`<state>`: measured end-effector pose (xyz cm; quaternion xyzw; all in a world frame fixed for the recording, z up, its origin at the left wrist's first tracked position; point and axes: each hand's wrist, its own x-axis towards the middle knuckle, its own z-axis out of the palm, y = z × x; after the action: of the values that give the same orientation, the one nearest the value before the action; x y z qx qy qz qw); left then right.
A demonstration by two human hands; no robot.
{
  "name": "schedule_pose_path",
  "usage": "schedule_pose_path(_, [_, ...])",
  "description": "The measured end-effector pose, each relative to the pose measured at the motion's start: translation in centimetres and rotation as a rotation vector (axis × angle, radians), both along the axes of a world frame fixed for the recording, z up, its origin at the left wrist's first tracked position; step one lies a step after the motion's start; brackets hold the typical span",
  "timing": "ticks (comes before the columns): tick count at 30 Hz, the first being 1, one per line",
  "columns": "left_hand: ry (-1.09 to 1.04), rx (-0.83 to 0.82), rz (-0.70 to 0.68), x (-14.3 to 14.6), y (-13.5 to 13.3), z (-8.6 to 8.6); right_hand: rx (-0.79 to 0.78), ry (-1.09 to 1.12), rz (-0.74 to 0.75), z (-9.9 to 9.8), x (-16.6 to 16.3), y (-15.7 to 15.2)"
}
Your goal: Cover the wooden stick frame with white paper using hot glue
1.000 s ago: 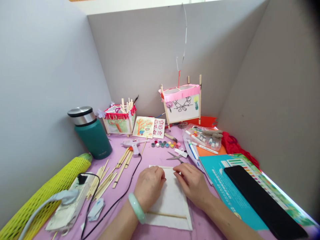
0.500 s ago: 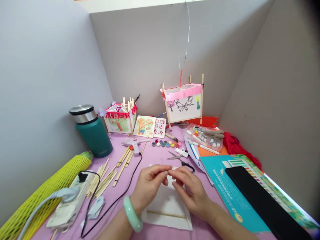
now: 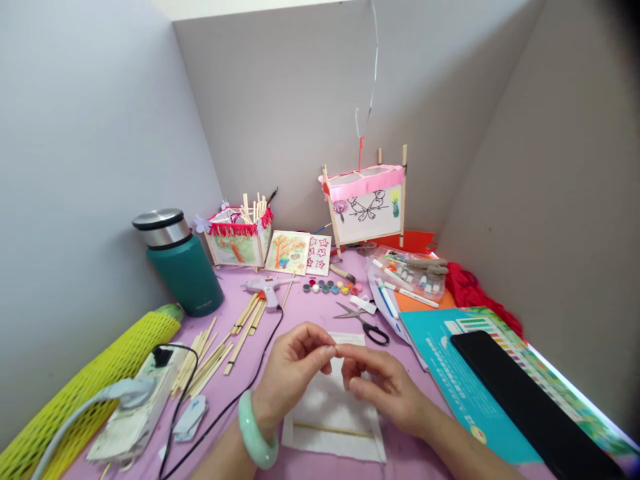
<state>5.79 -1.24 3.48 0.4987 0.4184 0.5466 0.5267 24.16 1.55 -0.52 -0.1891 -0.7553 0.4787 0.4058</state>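
Observation:
My left hand [image 3: 299, 363], with a pale green bangle [image 3: 256, 432] at its wrist, is closed in a pinch. Whatever lies between thumb and forefinger is too small to make out. The outstretched forefinger of my right hand [image 3: 383, 380] meets those fingertips. Its thumb stays apart below, and I see nothing held there. Under both hands lies a white sheet [image 3: 335, 407], partly covered by them, with a thin wooden stick [image 3: 333, 430] across its near end. Just beyond the sheet, black-handled scissors [image 3: 375, 333] lie with their blades spread.
Left of the hands are loose wooden sticks [image 3: 215, 367], a glue gun [image 3: 267, 287] with its cord, a power strip [image 3: 135, 413] and a green bottle [image 3: 187, 277]. Paint pots [image 3: 330, 287] and a paper lantern [image 3: 367, 213] stand behind. A blue pad [image 3: 450, 380] bearing a black case [image 3: 520, 393] lies right.
My right forefinger has straightened against the left fingertips, and its thumb has dropped a little away. Both hands remain over the sheet. The camera view has shifted slightly.

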Motion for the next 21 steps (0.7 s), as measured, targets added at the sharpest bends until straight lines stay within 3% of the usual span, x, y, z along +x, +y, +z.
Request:
schedule_pose_path(3, [0.014, 0.039, -0.047, 0.02, -0.17, -0.05, -0.256, 0.074, 0.153, -0.17, 0.24, 0.32])
schedule_pose_path(6, [0.042, 0.079, -0.053, -0.02, -0.33, -0.09, -0.366, 0.131, 0.273, -0.29, 0.22, 0.54])
schedule_pose_path(14, [0.057, 0.138, -0.052, -0.22, -0.49, -0.31, -0.453, 0.180, 0.405, -0.51, -0.18, 0.53])
schedule_pose_path(21, [-0.083, -0.006, -0.028, 0.31, -0.17, -0.07, -0.422, 0.182, 0.370, -0.49, -0.28, 0.53])
